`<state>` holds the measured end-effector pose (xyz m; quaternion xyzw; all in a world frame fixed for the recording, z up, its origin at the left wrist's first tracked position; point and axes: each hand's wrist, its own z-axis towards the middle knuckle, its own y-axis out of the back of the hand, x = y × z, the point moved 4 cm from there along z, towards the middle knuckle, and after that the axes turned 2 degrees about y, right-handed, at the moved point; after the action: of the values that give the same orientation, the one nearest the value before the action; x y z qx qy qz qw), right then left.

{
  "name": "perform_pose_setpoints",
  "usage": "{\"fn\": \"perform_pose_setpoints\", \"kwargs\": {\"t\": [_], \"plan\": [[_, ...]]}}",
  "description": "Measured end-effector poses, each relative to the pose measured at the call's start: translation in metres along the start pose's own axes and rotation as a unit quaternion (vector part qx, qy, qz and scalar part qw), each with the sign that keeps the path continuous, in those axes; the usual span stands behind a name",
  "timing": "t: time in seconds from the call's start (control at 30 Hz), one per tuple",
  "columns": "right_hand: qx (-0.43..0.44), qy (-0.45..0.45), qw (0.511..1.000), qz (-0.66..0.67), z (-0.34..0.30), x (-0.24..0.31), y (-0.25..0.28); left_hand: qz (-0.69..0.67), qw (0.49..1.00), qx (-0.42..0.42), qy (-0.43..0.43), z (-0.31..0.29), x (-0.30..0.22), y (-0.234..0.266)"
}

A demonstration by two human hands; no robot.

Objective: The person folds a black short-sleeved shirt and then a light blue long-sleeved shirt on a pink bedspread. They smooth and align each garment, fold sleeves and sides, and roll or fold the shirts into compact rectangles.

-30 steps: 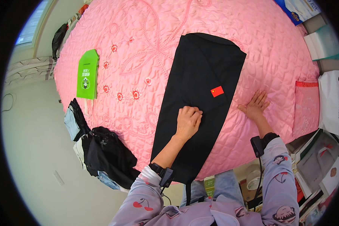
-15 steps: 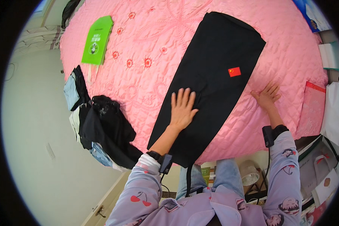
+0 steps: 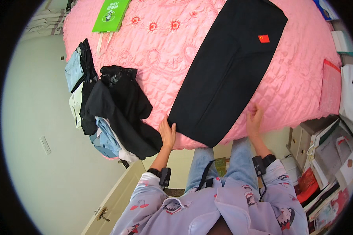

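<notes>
A long black garment (image 3: 227, 74), folded flat like trousers, lies slantwise over the pink quilt (image 3: 157, 66). A small red flag patch (image 3: 264, 38) sits toward its far right edge. Its narrower near end reaches the quilt's front edge. At the near left corner of that end, my left hand (image 3: 167, 135) touches the cloth, thumb and fingers apart. My right hand (image 3: 254, 122) is just over the quilt to the right of the garment, fingers loosely bent and apart, holding nothing.
To the left lies a pile of clothes with a black garment (image 3: 121, 98) on top and light blue pieces (image 3: 108, 135). A green bag (image 3: 111, 15) lies at the far left. A pink packet (image 3: 330, 88) is at the right edge, near drawers (image 3: 300, 141) and stacked bags.
The view has shifted, so the bed sits higher. My left hand has left the garment's middle for its near corner. My right hand, flat on the quilt before, has drawn nearer with bent fingers.
</notes>
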<state>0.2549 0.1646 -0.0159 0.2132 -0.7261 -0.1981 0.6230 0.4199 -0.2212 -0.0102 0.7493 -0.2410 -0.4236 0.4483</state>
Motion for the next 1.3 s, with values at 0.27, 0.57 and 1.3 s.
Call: {"fn": "perform_pose_setpoints", "kwargs": {"t": [0.27, 0.57, 1.3], "plan": [[0.04, -0.197, 0.971, 0.128, -0.158, -0.012, -0.062, -0.19, 0.961, 0.135, 0.15, 0.028, 0.055, -0.025], [0.097, -0.247, 0.964, 0.012, -0.182, -0.022, -0.088, -0.326, 0.914, 0.091, 0.225, 0.01, 0.065, -0.023], [0.239, 0.253, 0.917, -0.194, -0.177, 0.073, -0.12, 0.063, 0.893, 0.199, -0.399, -0.044, -0.049, 0.001]]}}
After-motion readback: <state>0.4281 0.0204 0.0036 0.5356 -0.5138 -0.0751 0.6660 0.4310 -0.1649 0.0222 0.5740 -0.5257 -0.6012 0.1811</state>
